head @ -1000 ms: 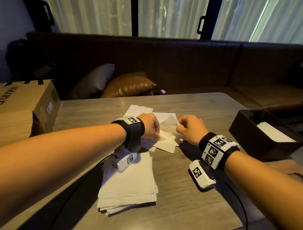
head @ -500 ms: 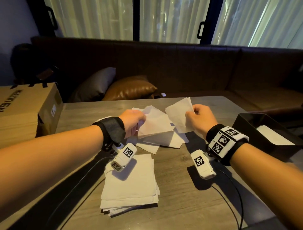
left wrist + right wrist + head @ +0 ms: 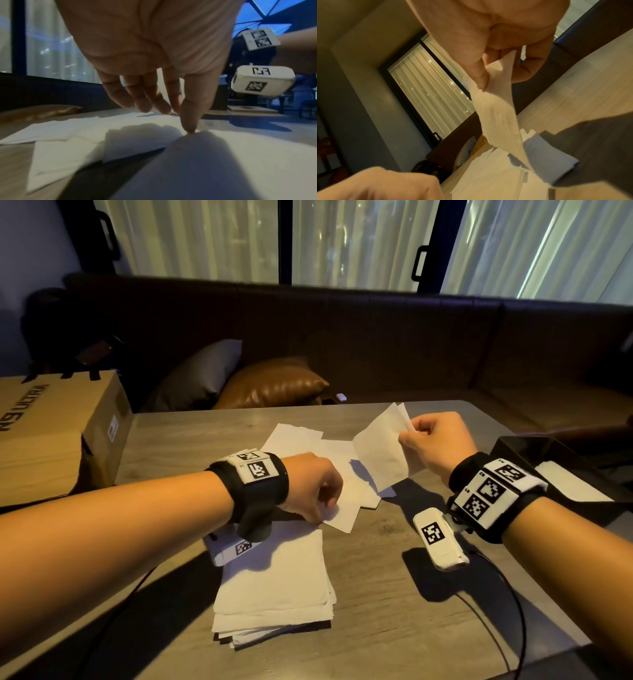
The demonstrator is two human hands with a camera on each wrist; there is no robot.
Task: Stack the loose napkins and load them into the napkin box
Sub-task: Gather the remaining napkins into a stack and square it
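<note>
**Napkin sorting: gathering step, one sheet lifted**

- Right hand point(image 3: 436, 445): raised above the bench point(image 3: 394, 594), thumb and fingers point(image 3: 481, 75) pinching the upper edge of one white napkin point(image 3: 378, 455), which hangs free and tilted over the scatter.
- Left hand point(image 3: 313, 487): lowered onto the loose napkins point(image 3: 337, 460); its fingers point down, relaxed, thumb tip touching a sheet edge. Nothing appears gripped.
- Loose napkins: several overlapping sheets, askew, at mid-bench between the two hands.
- Squared stack point(image 3: 274, 590): near edge of the bench, just below the left wrist, edges roughly aligned.
- Napkin box point(image 3: 513, 446): black, open-topped, at the right edge of the bench, well apart from the stack; white napkins already lie inside.
- Cardboard carton point(image 3: 58, 433): far left, not involved.

Step in hand, by my reading: collecting loose sheets into the stack; loading has not begun for this pile.

Next move calls for laying the held napkin flat and square on the stack, while the left hand takes up another sheet. Thin paper folds and drags its neighbours easily, so a light pinch at one corner suits.
</note>
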